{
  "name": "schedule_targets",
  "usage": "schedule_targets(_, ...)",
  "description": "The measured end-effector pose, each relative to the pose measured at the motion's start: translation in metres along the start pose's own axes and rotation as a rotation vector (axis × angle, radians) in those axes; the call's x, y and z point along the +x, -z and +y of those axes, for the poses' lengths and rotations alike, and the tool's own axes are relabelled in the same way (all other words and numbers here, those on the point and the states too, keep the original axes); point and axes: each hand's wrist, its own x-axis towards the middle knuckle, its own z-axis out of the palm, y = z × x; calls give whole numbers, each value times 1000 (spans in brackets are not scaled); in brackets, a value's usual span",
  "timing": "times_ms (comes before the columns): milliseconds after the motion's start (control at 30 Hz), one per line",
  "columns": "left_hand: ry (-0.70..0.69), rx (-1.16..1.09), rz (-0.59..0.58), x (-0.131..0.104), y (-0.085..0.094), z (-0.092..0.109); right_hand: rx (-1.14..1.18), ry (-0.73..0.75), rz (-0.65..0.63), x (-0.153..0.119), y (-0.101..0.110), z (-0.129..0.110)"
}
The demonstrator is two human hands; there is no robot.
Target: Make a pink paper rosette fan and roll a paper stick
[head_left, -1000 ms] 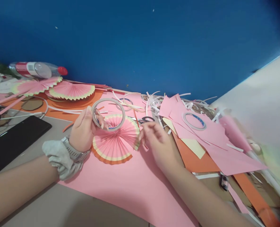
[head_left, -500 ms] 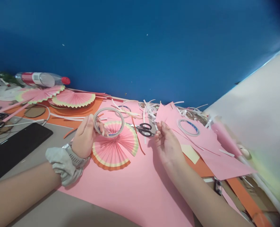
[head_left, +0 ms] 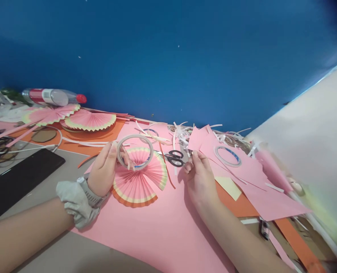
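My left hand [head_left: 104,163] grips a ring-shaped roll of tape [head_left: 150,156] by its left side, holding it upright above a pleated paper fan [head_left: 137,189] in pink, yellow and orange. Fingers of my right hand [head_left: 201,178] are drawn together over the pink sheet; whatever they may pinch is too small to make out. Just left of those fingertips lie black-handled scissors [head_left: 176,162], their blades pointing left. Beneath the fan spreads a large pink paper sheet [head_left: 162,231].
A second tape roll [head_left: 240,161] rests on pink paper at the right. Two more folded fans [head_left: 90,120] and a plastic bottle [head_left: 54,97] lie at the back left. A black phone-like slab [head_left: 23,178] is at the left. White strips [head_left: 182,132] pile along the blue wall [head_left: 168,57].
The fingers of my right hand have curled inward and closed together. My left hand and its tape roll have shifted slightly right and down in the view.
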Motion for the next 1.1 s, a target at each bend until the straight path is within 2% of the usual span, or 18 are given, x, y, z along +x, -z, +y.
schedule_targets(133,-69,110,-93,-12,-1,4,-297,134,-215,-18,-2,10)
schedule_targets(267,-130,294,-302,-26,0,4,-586,263,-539,-31,3,19)
schedule_targets(367,-137,458,-429,-31,0,7,-766,486,-743,-35,8,22)
schedule_targets(467,-168,549,-534,-31,-2,12,-928,709,-832,-37,10,18)
schedule_targets(567,-220,639,-531,-31,-6,15,-1058,842,-864,-38,7,13)
schedule_targets(733,-256,692,-553,-31,-8,14,-1125,917,-918,-41,4,10)
schedule_targets(867,-263,712,-439,-28,-7,12,-1129,957,-986,-42,3,12)
schedule_targets(1100,-303,690,-335,-27,-4,11,-1110,912,-1029,-43,3,12)
